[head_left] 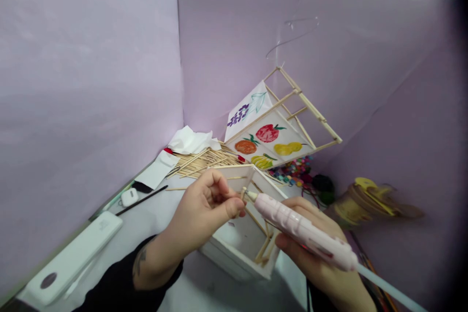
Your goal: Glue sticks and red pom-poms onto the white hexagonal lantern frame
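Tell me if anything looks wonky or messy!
The wooden frame with fruit pictures tilts steeply instead of sitting flat. Beside it, the thin sticks lie jumbled, pointing different ways. I can't see anything clearly broken.

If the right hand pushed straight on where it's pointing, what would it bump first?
Probably the small wooden piece in the left hand: the right hand aims its pink glue gun there, though depth is hard to judge.

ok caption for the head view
Right hand aims a pale pink, corded, pen-shaped tool at a small wooden piece in the left hand, above a white, stick-framed box
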### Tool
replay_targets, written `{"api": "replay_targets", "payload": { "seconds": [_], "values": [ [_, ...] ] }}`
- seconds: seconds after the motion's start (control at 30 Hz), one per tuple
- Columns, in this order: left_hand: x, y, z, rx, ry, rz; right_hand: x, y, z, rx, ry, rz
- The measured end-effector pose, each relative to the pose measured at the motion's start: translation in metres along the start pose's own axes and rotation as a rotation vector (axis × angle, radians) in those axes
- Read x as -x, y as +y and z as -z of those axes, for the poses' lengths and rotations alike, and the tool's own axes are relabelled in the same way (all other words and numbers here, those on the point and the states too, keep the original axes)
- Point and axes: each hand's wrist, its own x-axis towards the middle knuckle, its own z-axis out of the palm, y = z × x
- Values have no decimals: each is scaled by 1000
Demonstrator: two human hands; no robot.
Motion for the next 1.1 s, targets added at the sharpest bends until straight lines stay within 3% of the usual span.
{"api": "replay_targets", "payload": {
  "seconds": [0.3, 0.5, 0.7, 1.1],
  "values": [
    [0, -1, -2, 33, -18, -62, 3, 7, 2, -17, -44, -29],
    [-4, 3, -1, 121, 32, -31, -4, -2, 1, -20, 92, -2],
    [-10, 3, 4, 254, 85, -31, -7, -7, 1, -35, -20, 117],
    [-11, -3, 8, 270, 66, 8, -4, -4, -6, -38, -55, 110]
  ]
}}
